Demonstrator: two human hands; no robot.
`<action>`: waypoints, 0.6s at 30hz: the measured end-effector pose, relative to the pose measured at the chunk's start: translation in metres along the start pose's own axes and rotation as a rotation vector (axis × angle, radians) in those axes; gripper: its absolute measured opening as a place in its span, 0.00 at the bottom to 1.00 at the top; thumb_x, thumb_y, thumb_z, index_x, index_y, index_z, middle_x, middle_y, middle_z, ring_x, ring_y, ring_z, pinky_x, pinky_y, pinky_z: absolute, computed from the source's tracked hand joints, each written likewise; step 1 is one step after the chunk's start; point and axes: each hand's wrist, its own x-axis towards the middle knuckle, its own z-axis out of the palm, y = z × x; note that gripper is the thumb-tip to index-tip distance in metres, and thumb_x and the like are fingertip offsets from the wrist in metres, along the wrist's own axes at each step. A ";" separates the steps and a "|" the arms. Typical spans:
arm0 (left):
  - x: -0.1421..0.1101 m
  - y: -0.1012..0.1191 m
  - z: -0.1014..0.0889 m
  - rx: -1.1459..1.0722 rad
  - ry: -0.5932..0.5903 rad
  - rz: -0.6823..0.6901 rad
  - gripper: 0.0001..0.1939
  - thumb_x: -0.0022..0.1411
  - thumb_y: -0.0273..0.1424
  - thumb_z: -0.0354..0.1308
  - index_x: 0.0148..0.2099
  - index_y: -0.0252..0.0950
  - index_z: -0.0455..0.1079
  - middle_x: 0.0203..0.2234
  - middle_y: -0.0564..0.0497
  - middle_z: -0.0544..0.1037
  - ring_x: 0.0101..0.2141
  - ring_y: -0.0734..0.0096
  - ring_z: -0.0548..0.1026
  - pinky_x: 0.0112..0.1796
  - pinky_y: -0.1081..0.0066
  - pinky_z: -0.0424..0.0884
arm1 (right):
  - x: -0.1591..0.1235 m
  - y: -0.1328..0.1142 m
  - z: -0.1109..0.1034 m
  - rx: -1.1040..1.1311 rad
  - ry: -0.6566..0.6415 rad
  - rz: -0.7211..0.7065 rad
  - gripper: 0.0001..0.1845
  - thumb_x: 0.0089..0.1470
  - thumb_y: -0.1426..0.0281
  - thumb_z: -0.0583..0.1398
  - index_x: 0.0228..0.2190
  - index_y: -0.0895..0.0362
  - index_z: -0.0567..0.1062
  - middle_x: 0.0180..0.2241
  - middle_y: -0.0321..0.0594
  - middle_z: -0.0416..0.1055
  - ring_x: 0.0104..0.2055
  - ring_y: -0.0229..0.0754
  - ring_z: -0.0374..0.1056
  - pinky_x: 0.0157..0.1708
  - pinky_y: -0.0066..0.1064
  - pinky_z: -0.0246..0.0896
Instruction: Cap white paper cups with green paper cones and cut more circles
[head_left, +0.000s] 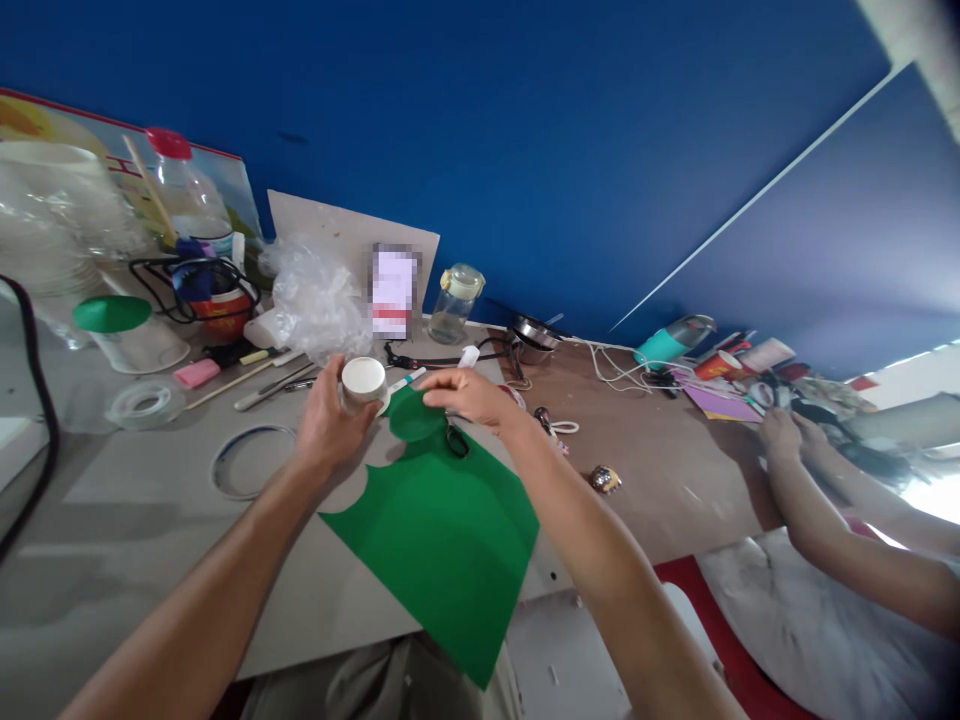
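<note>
My left hand (334, 420) is wrapped round a white paper cup (365, 380), its pale round end facing up toward me. Between the fingertips of my right hand (465, 395) is a green paper circle (415, 416), pinched at its upper right edge. Below it, a large green paper sheet (442, 530) with curved bites cut out of its upper left edge lies on the table and hangs over the front. The dark handle of a pair of scissors (457, 440) shows on the sheet, its blades hidden.
At left stands a cup with a green top (112, 315), near a tape roll (146, 402) and a wire ring (251, 462). Behind are crumpled plastic (315, 295), a phone (395, 290) and a glass jar (456, 305). Another person's hands (784, 435) work at the right.
</note>
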 end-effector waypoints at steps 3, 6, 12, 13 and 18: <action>-0.005 -0.002 0.002 0.016 -0.025 0.113 0.39 0.53 0.34 0.65 0.65 0.31 0.59 0.55 0.36 0.75 0.57 0.40 0.72 0.58 0.48 0.68 | -0.005 0.000 0.003 0.424 0.185 0.038 0.13 0.45 0.64 0.68 0.33 0.57 0.78 0.30 0.36 0.77 0.33 0.38 0.70 0.38 0.33 0.67; -0.010 -0.005 0.005 0.025 -0.046 0.277 0.41 0.53 0.32 0.63 0.67 0.31 0.56 0.53 0.35 0.76 0.54 0.43 0.75 0.55 0.48 0.70 | -0.007 0.002 0.020 0.490 0.281 0.049 0.16 0.39 0.62 0.70 0.31 0.57 0.77 0.26 0.32 0.73 0.28 0.35 0.65 0.33 0.29 0.62; -0.015 -0.005 0.006 0.093 -0.070 0.428 0.43 0.56 0.33 0.64 0.69 0.33 0.51 0.54 0.36 0.76 0.54 0.44 0.75 0.54 0.49 0.72 | -0.003 0.009 0.038 0.428 0.490 -0.032 0.17 0.42 0.57 0.69 0.28 0.56 0.76 0.24 0.31 0.69 0.27 0.34 0.61 0.29 0.29 0.59; -0.015 -0.004 0.006 0.092 -0.076 0.424 0.43 0.56 0.33 0.64 0.70 0.33 0.51 0.53 0.36 0.76 0.54 0.44 0.76 0.54 0.49 0.72 | -0.004 0.010 0.038 0.383 0.591 -0.100 0.16 0.46 0.57 0.67 0.29 0.56 0.75 0.25 0.33 0.70 0.28 0.36 0.63 0.31 0.30 0.61; -0.019 0.001 0.007 0.018 -0.129 0.331 0.46 0.54 0.34 0.66 0.71 0.38 0.49 0.54 0.38 0.76 0.53 0.46 0.76 0.52 0.49 0.73 | -0.017 0.011 0.038 -0.340 0.881 -0.652 0.08 0.61 0.66 0.58 0.34 0.54 0.77 0.40 0.46 0.78 0.45 0.46 0.73 0.48 0.42 0.69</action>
